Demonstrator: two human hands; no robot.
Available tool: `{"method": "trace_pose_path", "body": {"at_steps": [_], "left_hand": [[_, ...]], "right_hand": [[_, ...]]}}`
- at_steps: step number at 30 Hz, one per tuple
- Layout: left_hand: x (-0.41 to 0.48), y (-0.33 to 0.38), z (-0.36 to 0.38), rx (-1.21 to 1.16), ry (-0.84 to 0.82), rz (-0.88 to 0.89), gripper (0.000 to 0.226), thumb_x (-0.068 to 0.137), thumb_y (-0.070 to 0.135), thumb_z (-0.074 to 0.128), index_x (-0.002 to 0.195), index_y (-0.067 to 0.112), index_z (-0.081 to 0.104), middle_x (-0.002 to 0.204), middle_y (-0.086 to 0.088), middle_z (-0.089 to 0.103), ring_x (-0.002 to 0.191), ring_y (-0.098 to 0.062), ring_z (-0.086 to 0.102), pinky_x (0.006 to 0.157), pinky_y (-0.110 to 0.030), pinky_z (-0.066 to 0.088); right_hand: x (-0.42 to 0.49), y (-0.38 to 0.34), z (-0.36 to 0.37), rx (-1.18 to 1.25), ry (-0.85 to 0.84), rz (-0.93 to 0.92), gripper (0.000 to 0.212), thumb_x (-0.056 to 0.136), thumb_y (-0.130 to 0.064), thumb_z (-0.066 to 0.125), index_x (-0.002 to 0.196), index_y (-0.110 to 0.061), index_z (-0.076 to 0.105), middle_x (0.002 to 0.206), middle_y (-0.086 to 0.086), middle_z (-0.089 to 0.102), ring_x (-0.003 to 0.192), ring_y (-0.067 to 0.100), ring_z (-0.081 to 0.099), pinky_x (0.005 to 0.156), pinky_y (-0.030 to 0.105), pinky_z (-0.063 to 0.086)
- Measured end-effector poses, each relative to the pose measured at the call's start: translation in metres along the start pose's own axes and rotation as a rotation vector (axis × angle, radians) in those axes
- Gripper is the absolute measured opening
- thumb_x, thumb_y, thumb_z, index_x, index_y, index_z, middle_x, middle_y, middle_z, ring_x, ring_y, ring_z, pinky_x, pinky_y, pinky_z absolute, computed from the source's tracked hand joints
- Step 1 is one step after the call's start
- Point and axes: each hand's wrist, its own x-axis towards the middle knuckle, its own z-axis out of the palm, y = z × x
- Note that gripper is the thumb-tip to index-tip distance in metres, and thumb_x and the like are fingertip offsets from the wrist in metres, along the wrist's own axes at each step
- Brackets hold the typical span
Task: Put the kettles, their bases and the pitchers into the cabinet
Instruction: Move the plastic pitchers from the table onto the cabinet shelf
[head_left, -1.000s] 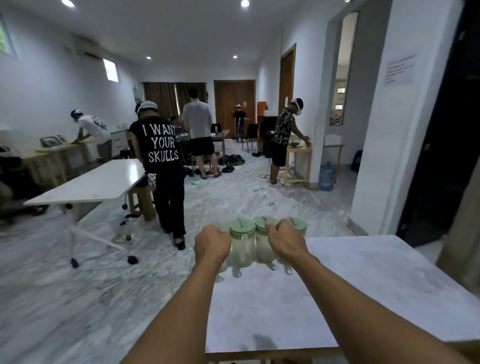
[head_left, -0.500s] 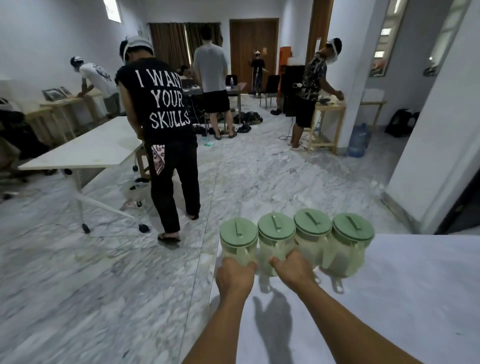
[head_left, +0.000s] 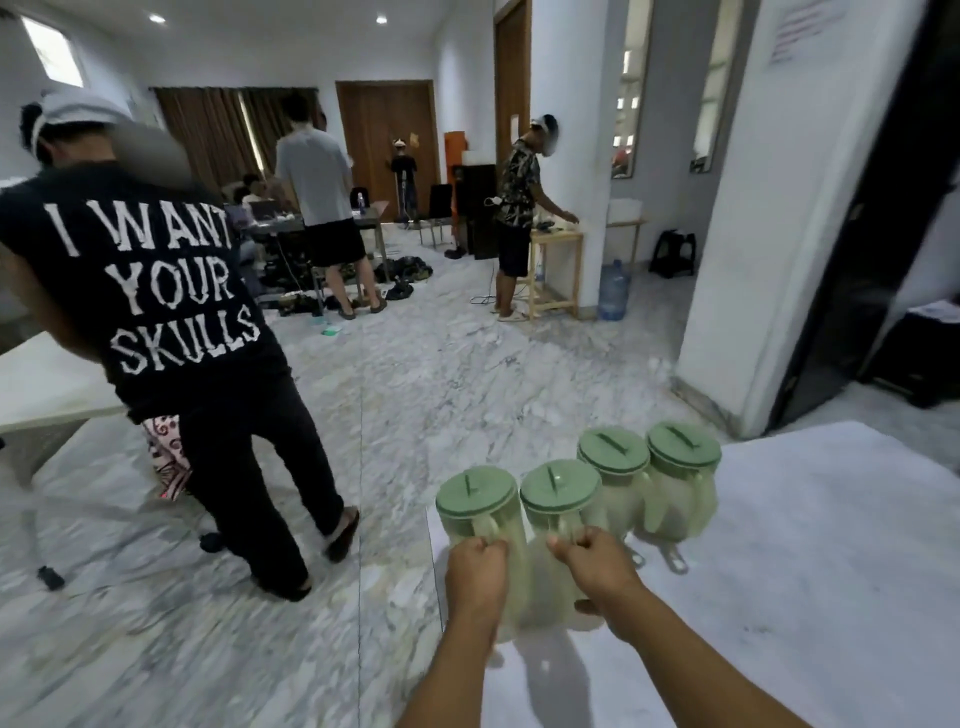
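Low in the centre of the frame, the left hand (head_left: 475, 569) is closed in a fist around the handle of the leftmost pitcher (head_left: 480, 525), and the right hand (head_left: 597, 564) is closed the same way on the handle of the second pitcher (head_left: 558, 519). Half a second ago all four green-lidded pitchers stood in one level row; now these two sit lower and nearer, apart from the other two pitchers (head_left: 649, 483), which stand on the white tabletop (head_left: 805, 545) toward the right. That suggests the gripped pair is being lifted away for carrying, though motion blur hides whether their bases are clear of the surface. No cabinet, kettle or kettle base is in view. A person in a black printed shirt (head_left: 156, 291) stands close at left, possibly in the carrying path.
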Motion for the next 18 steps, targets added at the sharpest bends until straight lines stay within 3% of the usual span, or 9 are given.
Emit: {"method": "trace_pose_path", "body": {"at_steps": [3, 8, 11, 13, 18], "left_hand": [[-0.027, 0.022, -0.024, 0.003, -0.071, 0.054, 0.018, 0.074, 0.023, 0.052, 0.067, 0.010, 0.061, 0.075, -0.012, 0.063, 0.069, -0.028, 0.056, 0.063, -0.030, 0.042], [-0.081, 0.089, -0.050, -0.084, -0.155, 0.152, 0.017, 0.084, 0.021, 0.054, 0.069, 0.014, 0.059, 0.088, -0.014, 0.066, 0.082, -0.030, 0.063, 0.072, -0.035, 0.050], [-0.117, 0.129, -0.041, -0.117, -0.212, 0.217, 0.023, 0.082, 0.030, 0.058, 0.092, 0.010, 0.066, 0.101, -0.014, 0.070, 0.094, -0.033, 0.066, 0.085, -0.041, 0.056], [-0.142, 0.151, -0.024, -0.132, -0.265, 0.273, 0.034, 0.080, 0.035, 0.059, 0.101, 0.010, 0.068, 0.104, -0.013, 0.070, 0.097, -0.033, 0.066, 0.089, -0.044, 0.056], [-0.224, 0.194, 0.036, -0.158, -0.466, 0.423, 0.029, 0.079, 0.037, 0.060, 0.090, 0.011, 0.067, 0.099, -0.012, 0.072, 0.091, -0.031, 0.068, 0.087, -0.046, 0.057]], "right_hand": [[-0.044, -0.011, -0.010, 0.122, 0.076, 0.020, 0.031, 0.098, -0.032, 0.058, 0.119, -0.009, 0.054, 0.121, 0.017, 0.057, 0.108, 0.033, 0.055, 0.087, 0.049, 0.054], [-0.112, -0.055, -0.046, 0.312, 0.236, -0.022, 0.026, 0.102, -0.030, 0.046, 0.113, -0.010, 0.058, 0.104, 0.011, 0.062, 0.086, 0.026, 0.057, 0.080, 0.044, 0.052], [-0.150, -0.076, -0.086, 0.371, 0.338, -0.074, 0.029, 0.103, -0.034, 0.043, 0.113, -0.012, 0.058, 0.112, 0.013, 0.065, 0.092, 0.028, 0.059, 0.072, 0.041, 0.052], [-0.175, -0.084, -0.116, 0.392, 0.420, -0.126, 0.031, 0.103, -0.035, 0.043, 0.113, -0.010, 0.058, 0.105, 0.011, 0.065, 0.086, 0.025, 0.058, 0.067, 0.039, 0.050], [-0.243, -0.074, -0.202, 0.425, 0.644, -0.201, 0.032, 0.102, -0.034, 0.043, 0.117, -0.010, 0.057, 0.099, 0.010, 0.066, 0.080, 0.021, 0.057, 0.064, 0.035, 0.048]]}}
